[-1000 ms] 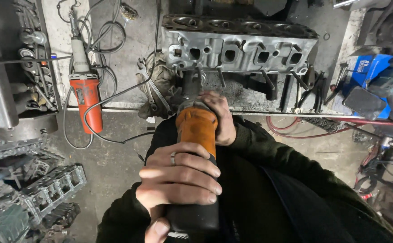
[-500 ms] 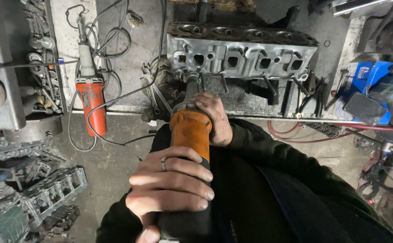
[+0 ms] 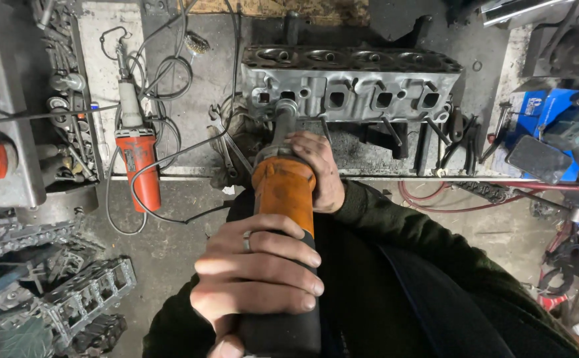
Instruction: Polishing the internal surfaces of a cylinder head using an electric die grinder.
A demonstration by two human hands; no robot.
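I hold an orange and black die grinder [image 3: 283, 192] with both hands. My left hand [image 3: 256, 272], with a ring on one finger, wraps the black rear grip. My right hand [image 3: 316, 169] clasps the front of the orange body near the metal neck. The grinder's nose points into a port at the left end of a grey aluminium cylinder head [image 3: 349, 83], which lies on its side on the workbench [image 3: 190, 86]. The tip itself is hidden inside the port.
A second orange grinder [image 3: 137, 166] with its coiled cable lies on the bench at left. Wrenches and tools [image 3: 435, 139] lie below the head. Blue boxes and a power tool [image 3: 555, 132] sit at right. Engine parts [image 3: 70, 298] are piled on the floor at left.
The view has shifted slightly and my hands with the grinder have edged up toward the cylinder head; both grips are unchanged.
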